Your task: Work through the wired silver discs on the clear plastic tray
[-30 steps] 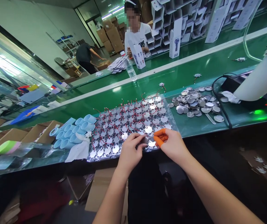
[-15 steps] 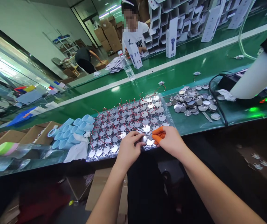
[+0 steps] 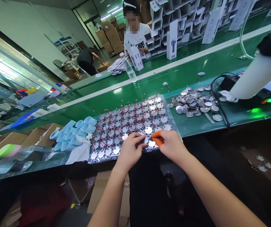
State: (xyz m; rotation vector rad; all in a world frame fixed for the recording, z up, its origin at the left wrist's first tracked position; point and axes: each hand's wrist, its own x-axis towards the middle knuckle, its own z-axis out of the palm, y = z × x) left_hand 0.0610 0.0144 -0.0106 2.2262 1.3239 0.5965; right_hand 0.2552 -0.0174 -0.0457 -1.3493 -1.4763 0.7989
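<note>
Orange finger cots (image 3: pixel 158 139) cap the fingertips of the right hand (image 3: pixel 173 145) that I follow through the head view. Those fingers are drawn close together, and I cannot tell whether they pinch anything. Just beside them, the left hand (image 3: pixel 131 147) holds a metal disc (image 3: pixel 146 140) between thumb and forefinger, over the near side of the array and between the two hands. Around and beneath lie rows of red-wired plates (image 3: pixel 116 150) on a clear sheet (image 3: pixel 175 123).

My worry from here: the disc looks smooth, so a slack left pinch could let it slip onto the rows. A low knuckle could catch a red-wired plate and drag it out of line. With the near edge of the bench (image 3: pixel 197 127) close by, anything dropped short might go over.

Both forearms rise from the lower frame and converge, the right on the longer slant, backs of the hands turned up.

Farther out, loose metal discs (image 3: pixel 193 101) are heaped on the right; pale blue cups (image 3: pixel 88 128) and a white cloth (image 3: pixel 79 153) sit left. Beyond stand a water bottle (image 3: pixel 129 71) and a person in a white shirt (image 3: pixel 137 39).
</note>
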